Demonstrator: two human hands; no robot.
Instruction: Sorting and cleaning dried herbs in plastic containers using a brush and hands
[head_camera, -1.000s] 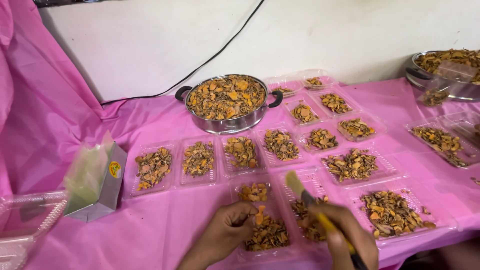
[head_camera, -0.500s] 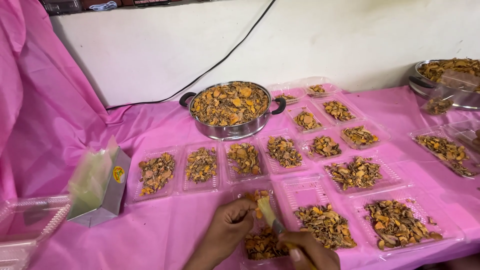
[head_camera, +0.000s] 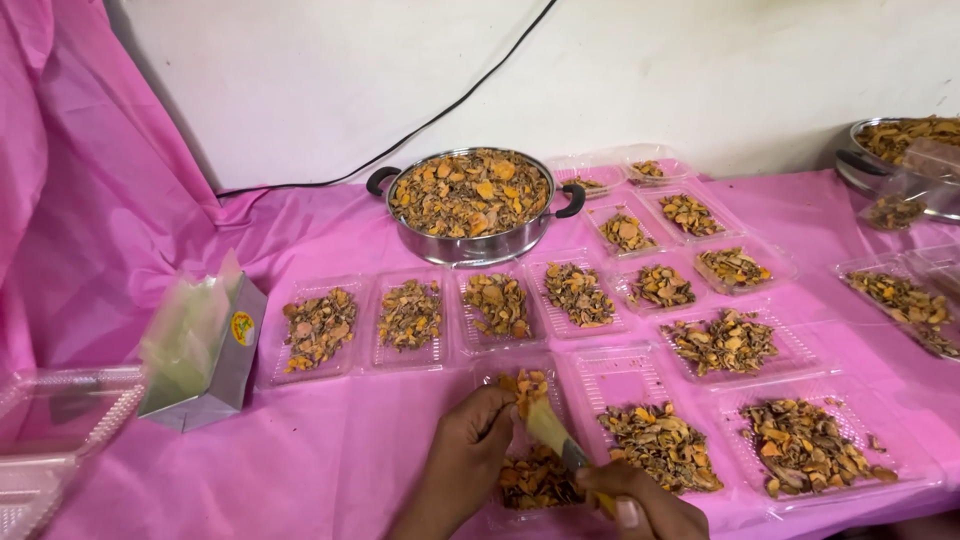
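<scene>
While the steel pot (head_camera: 470, 205) at the back is heaped with dried orange-brown chips, most clear trays in front of it already hold a portion. In the nearest tray (head_camera: 535, 440) in front of the pot, the right hand (head_camera: 640, 505) grips a spoon (head_camera: 548, 428), fingers wrapped round its handle, and the left hand (head_camera: 465, 455) pinches chips beside it. That tray is only partly filled, by my reckoning.

Pot (head_camera: 470, 245): polished metal, glossy, with matt black handles. Trays (head_camera: 318, 370): thin clear plastic, shiny, ribbed floors. Tablecloth (head_camera: 330, 450): pink, smooth, faint sheen, creased. Wall (head_camera: 640, 70): matt, off-white. Box (head_camera: 225, 365): grey card holding pale green translucent film. Chips (head_camera: 500, 300): dry, rough, matt.
</scene>
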